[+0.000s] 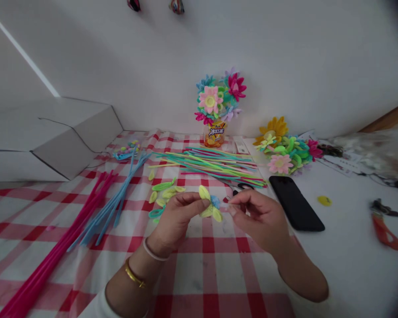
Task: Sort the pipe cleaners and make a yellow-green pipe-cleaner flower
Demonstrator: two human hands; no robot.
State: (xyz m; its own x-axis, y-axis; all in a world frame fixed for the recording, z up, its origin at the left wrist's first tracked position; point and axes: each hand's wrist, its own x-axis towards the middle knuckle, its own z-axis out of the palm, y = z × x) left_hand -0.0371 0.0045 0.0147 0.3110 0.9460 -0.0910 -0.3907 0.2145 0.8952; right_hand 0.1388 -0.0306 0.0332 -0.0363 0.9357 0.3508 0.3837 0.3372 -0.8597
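My left hand (177, 218) pinches a small pipe-cleaner flower (210, 204) with yellow petals and a blue centre, held just above the red-and-white checked cloth (219, 269). My right hand (257, 216) is closed in a pinch at the flower's right side, on a thin pale end I cannot make out clearly. Loose yellow and green petal loops (164, 192) lie on the cloth just left of my left hand. Scissors (240, 187) lie partly hidden behind my right hand.
Pink (53, 251) and blue (116, 198) pipe cleaners lie at left, a mixed green pile (215, 163) at the back. A can of finished flowers (215, 110) stands by the wall, more flowers (285, 148) right of it. Black phone (295, 201), red pliers (386, 227), cardboard box (53, 137).
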